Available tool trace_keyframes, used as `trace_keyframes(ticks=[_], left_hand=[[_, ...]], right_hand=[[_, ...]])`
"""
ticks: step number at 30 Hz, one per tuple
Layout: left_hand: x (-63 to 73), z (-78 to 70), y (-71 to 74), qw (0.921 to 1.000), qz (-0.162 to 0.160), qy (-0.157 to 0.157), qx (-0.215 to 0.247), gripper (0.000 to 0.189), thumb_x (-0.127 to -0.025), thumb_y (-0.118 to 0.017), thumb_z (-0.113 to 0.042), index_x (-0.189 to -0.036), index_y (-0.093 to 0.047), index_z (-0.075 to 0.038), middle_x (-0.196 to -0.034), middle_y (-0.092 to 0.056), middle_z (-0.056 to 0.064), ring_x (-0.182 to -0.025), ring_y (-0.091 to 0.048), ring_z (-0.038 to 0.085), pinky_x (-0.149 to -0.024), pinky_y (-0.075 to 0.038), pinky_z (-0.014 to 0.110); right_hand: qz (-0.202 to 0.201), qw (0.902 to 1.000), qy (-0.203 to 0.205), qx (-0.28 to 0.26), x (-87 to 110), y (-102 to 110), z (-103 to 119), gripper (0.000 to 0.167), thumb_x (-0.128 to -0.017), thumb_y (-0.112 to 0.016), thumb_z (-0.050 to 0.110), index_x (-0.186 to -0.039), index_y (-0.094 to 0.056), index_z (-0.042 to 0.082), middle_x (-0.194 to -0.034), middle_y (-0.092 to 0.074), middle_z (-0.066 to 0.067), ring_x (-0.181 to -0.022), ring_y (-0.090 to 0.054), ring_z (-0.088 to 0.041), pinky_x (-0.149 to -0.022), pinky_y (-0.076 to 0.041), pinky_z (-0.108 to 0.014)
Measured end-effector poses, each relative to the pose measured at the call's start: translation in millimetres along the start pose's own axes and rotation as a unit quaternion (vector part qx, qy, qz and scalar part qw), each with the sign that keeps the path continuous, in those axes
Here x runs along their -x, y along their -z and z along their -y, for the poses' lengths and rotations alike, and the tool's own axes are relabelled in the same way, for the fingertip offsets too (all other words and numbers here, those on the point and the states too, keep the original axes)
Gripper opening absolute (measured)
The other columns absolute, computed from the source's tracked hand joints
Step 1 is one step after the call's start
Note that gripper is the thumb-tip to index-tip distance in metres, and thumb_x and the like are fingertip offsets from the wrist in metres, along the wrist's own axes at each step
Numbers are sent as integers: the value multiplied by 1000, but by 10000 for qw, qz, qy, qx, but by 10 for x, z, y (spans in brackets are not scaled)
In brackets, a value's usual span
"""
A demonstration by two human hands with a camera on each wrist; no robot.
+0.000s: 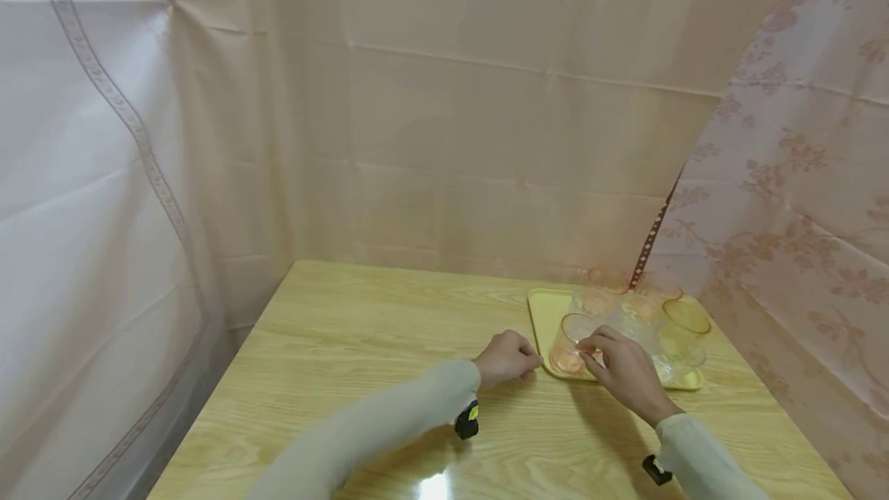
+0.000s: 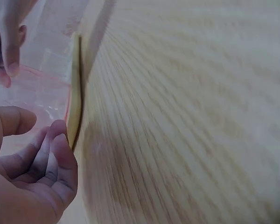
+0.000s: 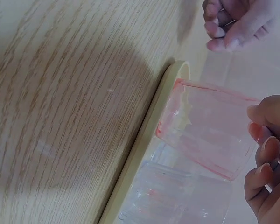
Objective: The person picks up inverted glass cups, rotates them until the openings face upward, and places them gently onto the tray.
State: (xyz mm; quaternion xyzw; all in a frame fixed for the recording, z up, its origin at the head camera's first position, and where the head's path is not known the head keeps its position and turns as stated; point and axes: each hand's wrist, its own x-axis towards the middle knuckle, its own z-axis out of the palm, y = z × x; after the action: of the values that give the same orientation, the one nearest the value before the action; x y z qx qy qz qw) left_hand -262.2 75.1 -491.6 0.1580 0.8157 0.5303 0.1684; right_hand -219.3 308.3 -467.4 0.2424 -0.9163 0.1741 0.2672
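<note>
My right hand (image 1: 628, 369) pinches the rim of an orange-tinted clear cup (image 3: 210, 123), which stands upright at the front left corner of a yellow tray (image 1: 545, 315). In the right wrist view, the thumb and fingertips meet at that rim. My left hand (image 1: 505, 359) is beside the tray's left front corner. Its fingers are loosely bent with nothing between them, as the left wrist view shows; whether a fingertip touches the tray edge (image 2: 75, 93) I cannot tell.
Several more see-through cups crowd the tray, among them a yellow one (image 1: 686, 319) at the right and a colourless one (image 3: 161, 191) beside the orange-tinted cup. The wooden table (image 1: 361, 330) extends left of the tray. Curtains (image 1: 472, 137) hang behind and at both sides.
</note>
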Motion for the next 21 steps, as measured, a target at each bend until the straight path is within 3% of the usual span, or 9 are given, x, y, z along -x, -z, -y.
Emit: trace_keyframes(ticks=[8, 14, 21], left_hand=[[-184, 99, -40, 9994, -197, -37, -293, 24, -96, -73, -14, -75, -74, -2, -67, -69, 9, -53, -54, 13, -47, -39, 23], [-268, 111, -110, 9969, -206, -129, -754, 37, -96, -74, -18, -63, -70, 0, -49, -55, 1, -44, -39, 10, -44, -30, 24], [-284, 87, -198, 9959, -163, -52, -891, 37, -95, -74, -17, -61, -69, -3, -47, -54, -1, -43, -40, 9, -42, -31, 23]], right_hand=[[86, 9998, 121, 122, -8, -5, 14, 22, -78, -86, -1, -90, -77, 15, -89, -64, 10, -61, -49, -2, -51, -42, -22], [-5, 9993, 287, 221, -3, -10, -20, 23, -77, -87, -1, -91, -77, 14, -91, -64, 10, -62, -48, 2, -51, -43, -21], [-45, 9993, 320, 183, 1, -6, -24, 24, -76, -88, -1, -91, -78, 14, -91, -65, 8, -62, -53, -3, -52, -44, -22]])
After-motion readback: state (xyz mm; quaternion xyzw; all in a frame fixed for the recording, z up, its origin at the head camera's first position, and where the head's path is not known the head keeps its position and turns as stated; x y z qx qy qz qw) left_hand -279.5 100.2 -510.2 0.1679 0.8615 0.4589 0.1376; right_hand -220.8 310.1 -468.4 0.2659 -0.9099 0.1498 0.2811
